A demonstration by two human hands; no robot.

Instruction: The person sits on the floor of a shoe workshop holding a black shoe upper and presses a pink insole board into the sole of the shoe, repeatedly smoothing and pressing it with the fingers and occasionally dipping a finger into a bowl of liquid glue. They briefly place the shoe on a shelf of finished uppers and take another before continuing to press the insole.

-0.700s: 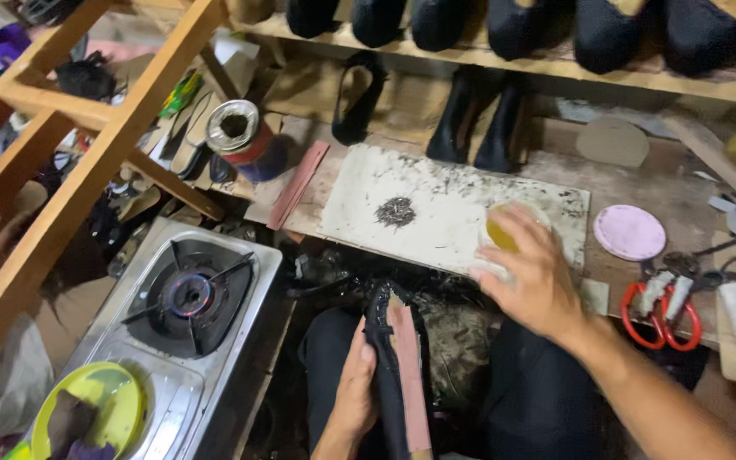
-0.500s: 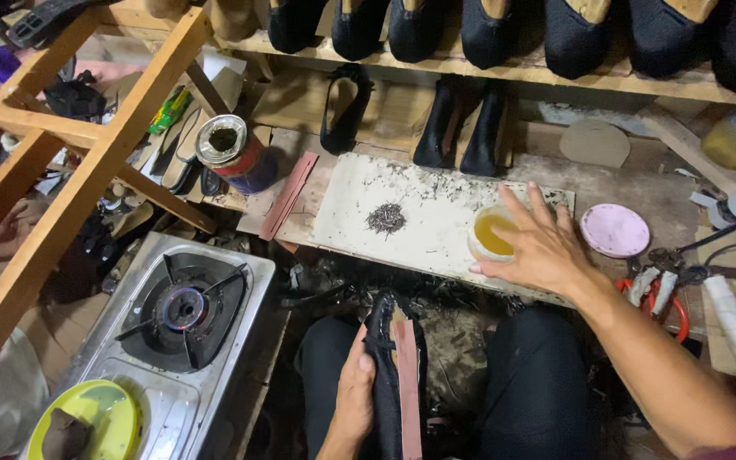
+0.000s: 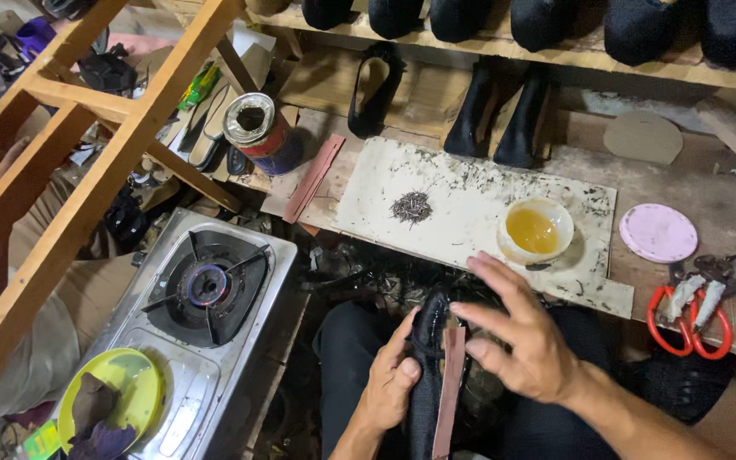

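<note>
So the left hand (image 3: 389, 388) is wrapped around a black shoe (image 3: 426, 375) resting on the person's lap, thumb pressed on its side, with a brownish strip (image 3: 451, 388) lying along the top of it. The right hand (image 3: 526, 341) hovers just over the shoe with fingers spread and nothing in it. Up on the counter (image 3: 641, 281) there's a small bowl of yellow glue (image 3: 535, 230) on a white board (image 3: 462, 204), red scissors (image 3: 692, 319) off to the right, and a gas stove (image 3: 206, 285) to the left.
</note>
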